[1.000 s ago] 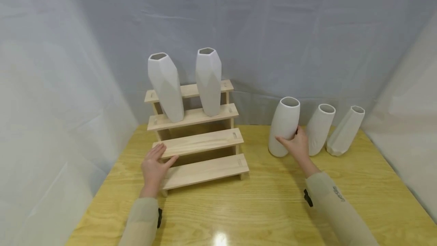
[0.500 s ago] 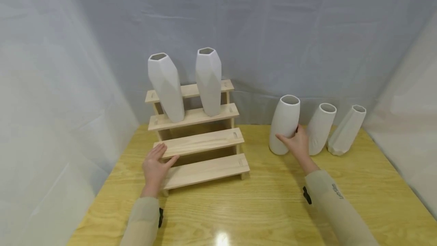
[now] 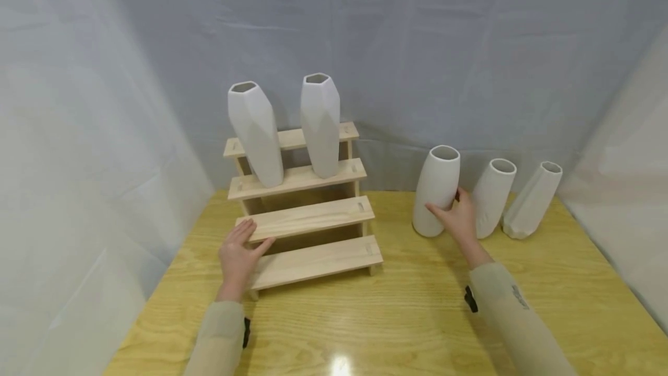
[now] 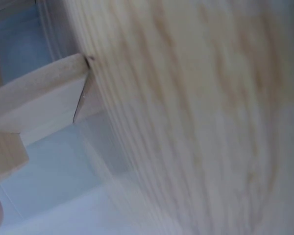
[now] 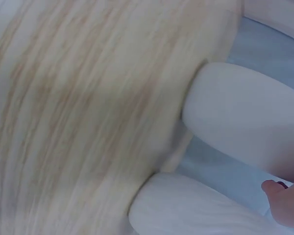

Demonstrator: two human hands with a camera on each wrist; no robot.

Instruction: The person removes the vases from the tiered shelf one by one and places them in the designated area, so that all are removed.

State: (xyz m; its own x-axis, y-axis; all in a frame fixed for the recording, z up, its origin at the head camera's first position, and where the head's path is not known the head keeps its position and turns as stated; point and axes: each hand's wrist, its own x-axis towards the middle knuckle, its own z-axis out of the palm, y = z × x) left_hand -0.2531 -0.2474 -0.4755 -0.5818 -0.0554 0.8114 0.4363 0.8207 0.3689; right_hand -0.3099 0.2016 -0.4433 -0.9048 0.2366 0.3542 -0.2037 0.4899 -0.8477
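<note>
My right hand [image 3: 459, 217] grips a smooth white vase [image 3: 433, 184] upright on the table, thumb across its front and fingers at its right side. The right wrist view shows that vase [image 5: 245, 112] and the fingers [image 5: 286, 205] at the right edge. On the left, my left hand [image 3: 238, 257] rests its fingers on the left end of a stepped wooden display stand [image 3: 313, 219], thumb spread over the lower step. In the left wrist view, wood grain fills most of the picture, with a thumb or fingertip at the left edge.
Two faceted white vases, a left one [image 3: 256, 132] and a right one [image 3: 320, 126], stand on the stand's upper part. A dented white vase [image 3: 493, 199] and a narrow faceted vase [image 3: 532, 201] stand right of my right hand. Behind the wooden table [image 3: 339, 329] hangs grey sheeting [image 3: 391, 74].
The gripped vase has shifted very slightly back with my right hand. My left hand keeps its place on the stand, and the whole view drifts a little.
</note>
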